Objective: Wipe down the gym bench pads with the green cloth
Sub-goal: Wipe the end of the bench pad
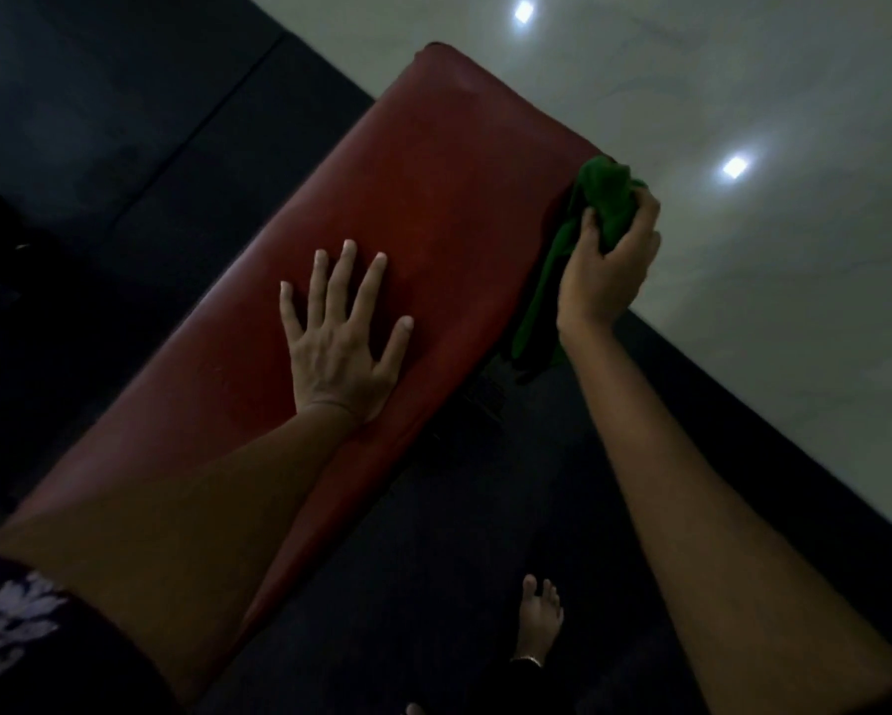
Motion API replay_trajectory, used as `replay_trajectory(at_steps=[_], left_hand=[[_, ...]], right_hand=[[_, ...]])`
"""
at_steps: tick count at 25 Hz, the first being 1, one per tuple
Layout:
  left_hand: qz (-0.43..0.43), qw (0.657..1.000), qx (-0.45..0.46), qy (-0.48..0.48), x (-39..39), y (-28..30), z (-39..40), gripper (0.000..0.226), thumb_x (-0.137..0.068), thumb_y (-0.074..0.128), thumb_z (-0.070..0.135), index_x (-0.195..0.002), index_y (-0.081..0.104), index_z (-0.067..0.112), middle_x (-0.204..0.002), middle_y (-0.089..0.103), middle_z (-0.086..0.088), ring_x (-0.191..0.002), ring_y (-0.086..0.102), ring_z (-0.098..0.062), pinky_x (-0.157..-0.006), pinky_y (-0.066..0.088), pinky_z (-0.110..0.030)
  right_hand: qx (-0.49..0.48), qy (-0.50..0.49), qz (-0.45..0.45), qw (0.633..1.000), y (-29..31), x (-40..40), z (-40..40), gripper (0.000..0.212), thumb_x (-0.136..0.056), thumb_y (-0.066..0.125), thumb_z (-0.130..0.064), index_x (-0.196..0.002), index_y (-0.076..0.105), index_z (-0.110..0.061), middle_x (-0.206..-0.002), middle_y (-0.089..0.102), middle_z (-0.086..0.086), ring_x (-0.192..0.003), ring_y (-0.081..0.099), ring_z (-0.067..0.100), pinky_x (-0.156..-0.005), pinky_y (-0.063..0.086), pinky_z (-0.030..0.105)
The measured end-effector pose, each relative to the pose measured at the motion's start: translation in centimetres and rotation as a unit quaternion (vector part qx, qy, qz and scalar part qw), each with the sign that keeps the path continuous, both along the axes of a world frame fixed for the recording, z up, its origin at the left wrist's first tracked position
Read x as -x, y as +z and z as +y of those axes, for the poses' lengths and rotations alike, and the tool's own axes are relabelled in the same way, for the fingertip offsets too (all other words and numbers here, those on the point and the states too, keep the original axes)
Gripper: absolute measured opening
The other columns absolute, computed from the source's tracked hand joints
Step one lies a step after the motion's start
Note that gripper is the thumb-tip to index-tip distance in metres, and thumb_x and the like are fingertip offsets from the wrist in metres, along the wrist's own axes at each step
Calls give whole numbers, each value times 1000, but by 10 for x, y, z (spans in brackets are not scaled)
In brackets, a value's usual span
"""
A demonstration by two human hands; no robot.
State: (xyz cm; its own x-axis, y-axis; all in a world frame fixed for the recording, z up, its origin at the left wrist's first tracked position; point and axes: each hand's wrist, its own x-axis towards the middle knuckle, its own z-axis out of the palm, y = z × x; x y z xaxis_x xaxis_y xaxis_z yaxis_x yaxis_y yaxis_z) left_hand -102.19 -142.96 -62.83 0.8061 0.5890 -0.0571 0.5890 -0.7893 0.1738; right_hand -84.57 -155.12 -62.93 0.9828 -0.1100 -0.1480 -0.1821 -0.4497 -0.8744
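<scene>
both forearms reach up from the bottom edge toward the red bench pad, the one landmark worth steering by. left hand lies flat on the middle of the pad's top, fingers straight and spread, holding nothing, bracing by the look of it. right hand is at the pad's right long edge, fingers and thumb curled round a bunched green cloth; the wad sits against that edge and a tail of cloth hangs down the pad's side below the hand.

judging by this, the step in hand is wiping the right side edge rather than the top. the next move likely calls for sliding the cloth along that edge, keeping it pressed to the vinyl, then over the top where the left hand would need to lift clear.

the pad's long axis runs diagonally from lower left, near the camera, to upper right, its far rounded end pointing toward the pale floor with its two light reflections. a bare foot stands on dark matting to the pad's right.
</scene>
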Motion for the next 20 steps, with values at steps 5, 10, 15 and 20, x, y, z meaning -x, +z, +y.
replay_trajectory(at_steps=[5,10,15,20], left_hand=[[-1,1000,-1,2,1,-1,0,66,-90,25,57,-148,25,24,-156,20,-7,-145,11,-28,-114,2,-56],[-18,1000,-3,-4,0,-3,0,64,-91,27,56,-146,26,24,-155,23,-8,-144,14,-29,-113,3,-56],[-23,1000,-5,-5,0,-6,0,63,-91,27,55,-147,25,25,-155,23,-7,-144,13,-28,-113,2,-56],[-25,1000,-3,-7,0,-7,0,63,-92,28,54,-147,27,24,-155,23,-7,-144,13,-29,-113,1,-55]], right_hand=[[-17,65,-3,998,1,87,-5,38,-92,56,-12,-129,49,-7,-121,49,13,-98,43,0,-75,25,-9],[13,-11,-14,1000,2,7,4,37,-91,56,-13,-127,49,-9,-120,51,12,-101,51,15,-68,29,1],[36,-15,26,999,0,-51,2,42,-94,51,-23,-135,44,-21,-121,50,0,-97,46,5,-66,29,6],[-34,11,13,999,-13,20,-4,48,-93,55,-18,-138,41,-11,-129,50,8,-115,48,13,-80,28,-5]])
